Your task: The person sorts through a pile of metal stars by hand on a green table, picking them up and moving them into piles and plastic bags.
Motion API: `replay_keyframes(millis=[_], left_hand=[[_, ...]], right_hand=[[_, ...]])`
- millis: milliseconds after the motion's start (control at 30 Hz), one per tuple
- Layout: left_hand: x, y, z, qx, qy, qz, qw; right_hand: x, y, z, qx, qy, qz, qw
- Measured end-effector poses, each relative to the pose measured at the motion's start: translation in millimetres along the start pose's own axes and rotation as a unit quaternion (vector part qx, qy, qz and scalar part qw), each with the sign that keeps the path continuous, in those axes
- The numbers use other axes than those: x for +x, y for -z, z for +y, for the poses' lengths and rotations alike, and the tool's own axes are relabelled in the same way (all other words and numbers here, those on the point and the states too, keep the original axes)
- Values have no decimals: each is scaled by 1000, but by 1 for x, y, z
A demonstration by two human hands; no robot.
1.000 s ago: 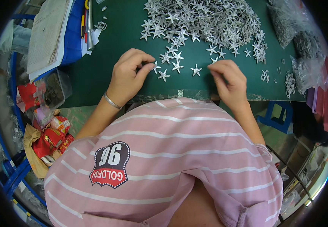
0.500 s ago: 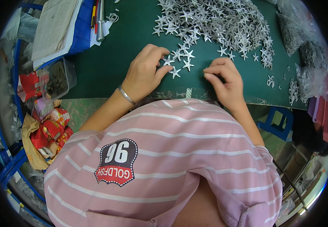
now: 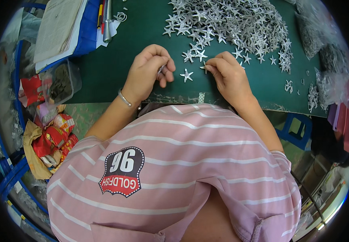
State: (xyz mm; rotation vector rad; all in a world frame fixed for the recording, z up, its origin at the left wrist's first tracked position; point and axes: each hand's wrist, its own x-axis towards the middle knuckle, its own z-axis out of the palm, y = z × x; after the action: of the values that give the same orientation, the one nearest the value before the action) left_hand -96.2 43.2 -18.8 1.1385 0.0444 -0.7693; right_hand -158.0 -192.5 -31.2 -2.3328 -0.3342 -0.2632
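Note:
Over the green table (image 3: 114, 76) my left hand (image 3: 146, 72) is closed, its thumb folded over the fingers; a bit of a silver metal star (image 3: 161, 69) shows between them. My right hand (image 3: 231, 78) pinches another silver star (image 3: 203, 67) between thumb and fingertips, most of it covered. Between the hands one loose star (image 3: 186, 75) lies flat on the table. Just beyond the hands, a few stars (image 3: 200, 55) trail off from a large heap of starfish-shaped pieces (image 3: 239, 24).
Clear bags of small metal parts (image 3: 309, 34) stand at the right edge, with loose little pieces (image 3: 288, 86) near them. At the left are a newspaper (image 3: 55, 30), pens (image 3: 100, 18), a metal rod (image 3: 107, 32) and a plastic tub (image 3: 75, 80). A blue stool (image 3: 295, 131) is below right.
My left hand has drawn back left, closing on a star that lay by its fingers. The right hand has moved left and away from me, onto a star on the table.

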Motion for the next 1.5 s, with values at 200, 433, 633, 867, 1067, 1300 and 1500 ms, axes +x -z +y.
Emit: replay_keyframes(millis=[200,433,633,867,1067,1300,1500], left_hand=[[6,-30,-18,563,-270,56,779],[7,-22,-14,453,-214,6,865],[2,-25,3,-129,16,-24,991],[30,-27,-7,527,-304,44,792],[34,-24,-12,529,-337,41,778],[26,-30,-9,519,-298,30,800],[10,-20,-10,557,-307,-60,769]], right_hand=[[0,4,-12,-33,-34,-20,999],[-6,11,-8,-11,-49,-40,998],[-10,10,-10,11,-17,-38,999],[-20,14,-6,60,48,22,997],[-23,26,-13,38,-26,-16,999],[-26,17,-2,39,-4,-30,999],[-20,27,13,355,-216,-27,909]])
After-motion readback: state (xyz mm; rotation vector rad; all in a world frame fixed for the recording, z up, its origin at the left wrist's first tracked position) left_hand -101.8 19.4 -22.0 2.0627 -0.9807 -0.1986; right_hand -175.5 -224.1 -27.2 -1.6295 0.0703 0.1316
